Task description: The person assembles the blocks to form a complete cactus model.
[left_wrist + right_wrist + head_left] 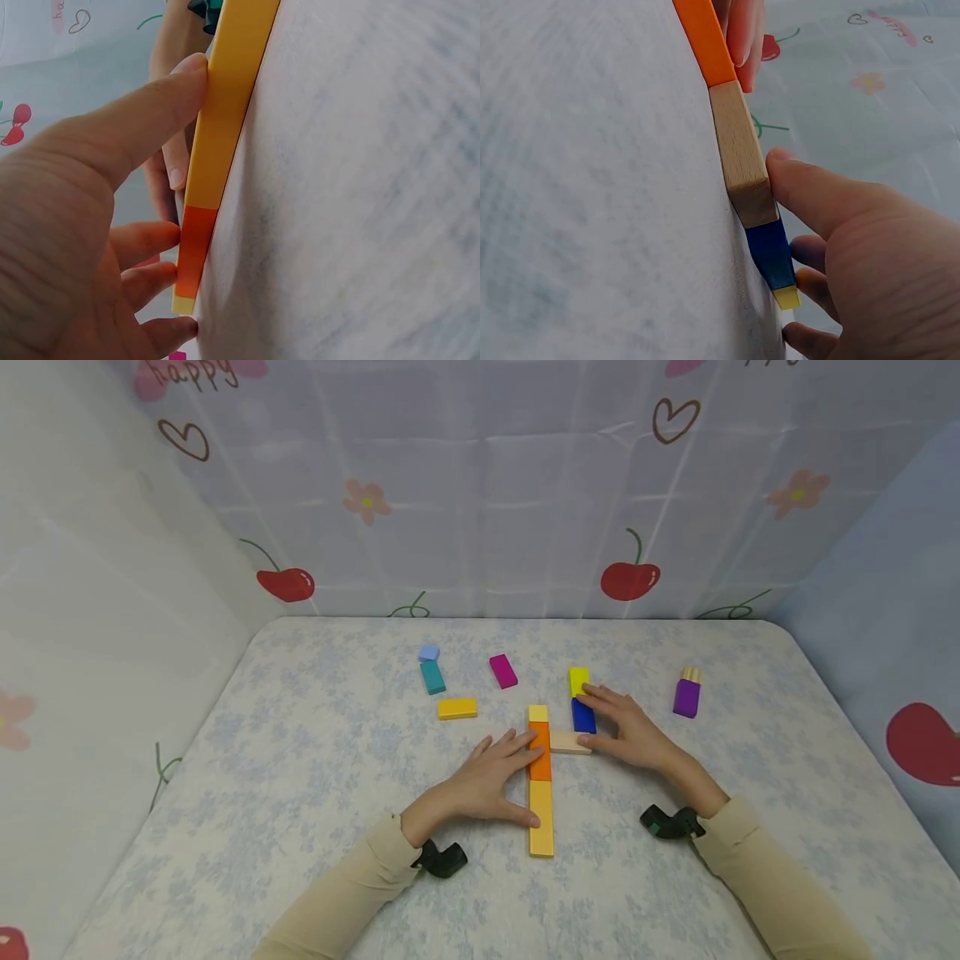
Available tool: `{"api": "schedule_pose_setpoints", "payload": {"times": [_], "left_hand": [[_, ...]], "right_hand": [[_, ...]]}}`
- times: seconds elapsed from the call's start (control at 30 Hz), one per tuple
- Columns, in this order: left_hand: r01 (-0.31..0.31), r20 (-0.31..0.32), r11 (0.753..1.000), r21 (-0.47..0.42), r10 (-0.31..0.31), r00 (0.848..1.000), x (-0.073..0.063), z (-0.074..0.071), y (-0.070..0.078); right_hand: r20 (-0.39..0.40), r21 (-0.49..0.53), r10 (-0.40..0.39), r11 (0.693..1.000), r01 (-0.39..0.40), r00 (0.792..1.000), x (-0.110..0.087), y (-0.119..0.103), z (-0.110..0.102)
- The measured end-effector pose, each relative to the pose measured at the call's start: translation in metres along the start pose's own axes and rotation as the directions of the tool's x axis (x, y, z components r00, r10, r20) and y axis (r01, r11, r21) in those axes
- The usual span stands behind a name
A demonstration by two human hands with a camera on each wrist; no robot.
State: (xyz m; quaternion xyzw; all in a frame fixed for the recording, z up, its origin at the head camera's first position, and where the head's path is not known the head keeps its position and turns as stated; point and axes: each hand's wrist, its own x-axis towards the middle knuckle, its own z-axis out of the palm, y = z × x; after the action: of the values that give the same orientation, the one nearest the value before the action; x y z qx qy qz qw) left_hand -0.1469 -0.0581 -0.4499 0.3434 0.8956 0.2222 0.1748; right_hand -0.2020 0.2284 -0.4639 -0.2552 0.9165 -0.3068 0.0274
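Note:
My left hand (pixel 482 783), fingers spread, rests against a column of blocks lying on the table. Its thumb touches the long yellow block (pixel 541 818) and its fingertips touch the orange block (pixel 539 752); a pale yellow block (pixel 537 713) forms the far end. A plain wooden block (pixel 567 742) extends rightward from the orange one. My right hand (pixel 636 732) has its thumb on the wooden block's right end, fingers stretched along the blue block (pixel 582 716) and the bright yellow block (pixel 577 680) beyond it. In the right wrist view, the wooden block (pixel 739 139) meets the orange block.
Loose blocks lie farther back: a golden yellow one (pixel 457 708), a teal one (pixel 432 677), a light blue one (pixel 428 652) and a magenta one (pixel 503 671). At the right is a purple block (pixel 686 699) with pale ribbed pieces behind it. A printed curtain (pixel 480 527) hangs behind the table.

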Motion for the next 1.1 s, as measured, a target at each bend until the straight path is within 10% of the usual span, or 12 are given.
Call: {"api": "schedule_pose_setpoints", "payload": {"times": [0.3, 0.43, 0.73, 1.1], "left_hand": [[-0.01, -0.012, 0.997, -0.08, 0.009, 1.0, 0.002, -0.007, 0.001], [-0.018, -0.123, 0.985, -0.17, -0.003, 0.992, 0.007, -0.021, -0.001], [0.012, -0.497, 0.965, -0.261, -0.145, 0.855, 0.038, -0.064, -0.033], [0.177, -0.388, 0.87, -0.46, -0.377, 0.841, 0.073, -0.076, -0.063]], "right_hand": [[-0.002, -0.023, -0.003, 1.0, 0.003, 1.0, 0.0, 0.002, 0.0], [0.0, -0.029, 0.001, 1.0, -0.001, 1.0, 0.001, 0.002, -0.001], [0.026, -0.022, 0.014, 1.0, -0.013, 1.0, 0.001, -0.001, -0.002], [0.022, -0.023, 0.018, 1.0, -0.018, 1.0, 0.0, -0.001, 0.0]]}}
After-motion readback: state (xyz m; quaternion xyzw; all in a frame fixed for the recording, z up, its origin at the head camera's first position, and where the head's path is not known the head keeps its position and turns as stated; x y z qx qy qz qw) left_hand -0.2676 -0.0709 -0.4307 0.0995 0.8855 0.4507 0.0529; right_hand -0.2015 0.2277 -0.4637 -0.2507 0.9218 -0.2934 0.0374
